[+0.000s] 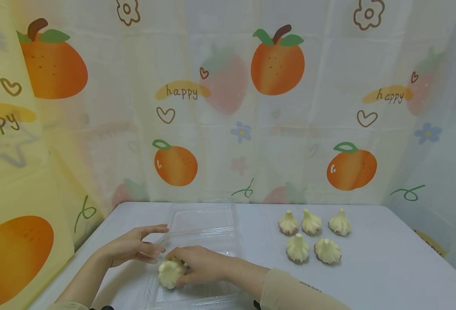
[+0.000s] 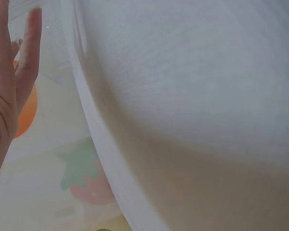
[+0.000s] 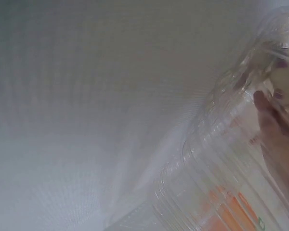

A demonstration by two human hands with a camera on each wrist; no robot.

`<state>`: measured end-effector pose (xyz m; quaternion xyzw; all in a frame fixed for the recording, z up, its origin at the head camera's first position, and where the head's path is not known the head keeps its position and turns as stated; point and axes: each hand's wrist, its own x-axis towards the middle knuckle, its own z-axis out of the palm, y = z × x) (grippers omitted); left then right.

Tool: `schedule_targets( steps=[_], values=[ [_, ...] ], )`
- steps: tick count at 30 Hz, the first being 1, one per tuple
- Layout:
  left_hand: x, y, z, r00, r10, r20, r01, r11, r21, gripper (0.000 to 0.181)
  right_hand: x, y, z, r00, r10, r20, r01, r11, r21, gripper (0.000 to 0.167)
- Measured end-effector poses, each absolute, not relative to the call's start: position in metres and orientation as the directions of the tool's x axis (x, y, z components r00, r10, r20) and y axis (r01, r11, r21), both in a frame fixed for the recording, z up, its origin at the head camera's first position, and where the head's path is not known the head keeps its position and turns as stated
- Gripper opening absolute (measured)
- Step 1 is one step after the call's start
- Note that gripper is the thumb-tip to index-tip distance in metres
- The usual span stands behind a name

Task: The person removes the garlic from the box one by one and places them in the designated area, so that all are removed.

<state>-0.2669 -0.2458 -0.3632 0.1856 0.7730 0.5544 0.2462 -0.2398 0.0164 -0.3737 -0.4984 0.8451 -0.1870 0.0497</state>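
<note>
My right hand [image 1: 204, 265] grips a pale garlic bulb [image 1: 172, 273] by its side, low in the near left part of a clear plastic clamshell box [image 1: 216, 290]. In the right wrist view, the thumb and part of the bulb [image 3: 285, 86] show through or beside the box's clear wall. Whether the bulb touches the box's bottom, I cannot tell. My left hand [image 1: 132, 246] hovers by the box's left edge with fingers extended and nothing in them. Only part of the left hand [image 2: 9, 72] appears at the edge of the left wrist view.
Several garlic bulbs [image 1: 312, 221] stand stem up in two rows on the right of the white table [image 1: 383, 267]. The box's transparent lid [image 1: 202, 217] lies folded back toward the far edge. A fruit-printed curtain [image 1: 228, 129] hangs behind the table and at its sides.
</note>
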Motion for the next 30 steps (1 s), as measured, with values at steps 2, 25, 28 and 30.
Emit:
schedule_targets(
  steps=[2, 25, 28, 30],
  values=[
    [-0.267, -0.2457, -0.3633, -0.81, 0.56, -0.175, 0.013, 0.316, 0.949, 0.078, -0.2391, 0.0166, -0.3732, -0.496, -0.862, 0.105, -0.826, 0.431, -0.364, 0.053],
    [-0.2683, -0.245, -0.3601, -0.815, 0.552, -0.179, 0.019, 0.335, 0.942, 0.08, -0.2408, 0.0202, -0.3688, -0.535, -0.833, 0.139, -0.781, 0.425, -0.457, 0.05],
    [-0.268, -0.2443, -0.3589, -0.816, 0.55, -0.179, 0.02, 0.336, 0.941, 0.081, -0.241, 0.0214, -0.3678, -0.541, -0.827, 0.152, -0.776, 0.422, -0.468, 0.05],
    [-0.268, -0.2441, -0.3584, -0.817, 0.548, -0.179, 0.021, 0.339, 0.941, 0.081, -0.241, 0.0228, -0.3666, -0.544, -0.824, 0.16, -0.774, 0.418, -0.476, 0.051]
  ],
)
